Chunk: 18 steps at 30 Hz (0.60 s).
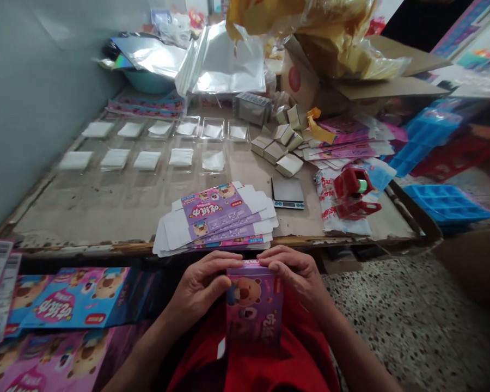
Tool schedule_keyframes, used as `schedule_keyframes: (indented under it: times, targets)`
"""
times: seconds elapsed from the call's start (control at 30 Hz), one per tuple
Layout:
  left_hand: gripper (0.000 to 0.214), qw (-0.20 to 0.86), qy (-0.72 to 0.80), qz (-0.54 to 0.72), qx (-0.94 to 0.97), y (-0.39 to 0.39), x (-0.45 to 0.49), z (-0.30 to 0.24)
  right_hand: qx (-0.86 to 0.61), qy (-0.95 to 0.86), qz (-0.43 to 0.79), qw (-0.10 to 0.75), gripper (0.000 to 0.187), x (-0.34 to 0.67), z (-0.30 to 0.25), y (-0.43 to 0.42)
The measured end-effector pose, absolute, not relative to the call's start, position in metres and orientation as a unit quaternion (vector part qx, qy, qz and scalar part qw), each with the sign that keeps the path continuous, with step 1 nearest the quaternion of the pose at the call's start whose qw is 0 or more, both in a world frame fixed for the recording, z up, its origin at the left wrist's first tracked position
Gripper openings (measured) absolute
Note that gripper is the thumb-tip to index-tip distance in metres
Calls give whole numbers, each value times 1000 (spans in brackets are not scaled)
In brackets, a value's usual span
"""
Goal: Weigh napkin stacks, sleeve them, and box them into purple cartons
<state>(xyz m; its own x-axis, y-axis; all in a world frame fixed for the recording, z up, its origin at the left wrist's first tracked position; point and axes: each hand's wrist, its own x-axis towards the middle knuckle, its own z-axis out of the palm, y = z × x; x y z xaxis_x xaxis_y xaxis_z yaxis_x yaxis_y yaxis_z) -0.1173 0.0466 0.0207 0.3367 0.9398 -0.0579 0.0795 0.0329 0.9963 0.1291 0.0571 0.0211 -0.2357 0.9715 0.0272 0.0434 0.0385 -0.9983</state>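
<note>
A purple cardboard box (253,316) with a cartoon bear on its front stands upright on my lap, below the table's front edge. My left hand (207,280) grips its upper left side, thumb on the front and fingers over the top. Opposite it, my right hand (296,269) closes on the upper right corner, fingers across the top edge. Just beyond both hands, a fanned stack of flat purple box blanks (216,212) lies at the table's edge.
Clear trays with white sheets (181,157) stand in two rows. Behind the blanks are a small digital scale (288,191), a red tape dispenser (353,190) and folded card pieces (275,151). Printed boxes (75,296) fill the lower left. A blue crate (447,201) stands at right.
</note>
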Motion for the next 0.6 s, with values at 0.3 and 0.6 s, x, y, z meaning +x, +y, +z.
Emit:
schedule_keyframes:
  times: [0.3,0.6]
  targets:
    - [48,620,447,329,555,44,-107,17,-429,-643,502,388,25,149,11,45]
    - [31,612,399,340,592,61,-94,16,-467,-602,511,397,27,154,-3,44]
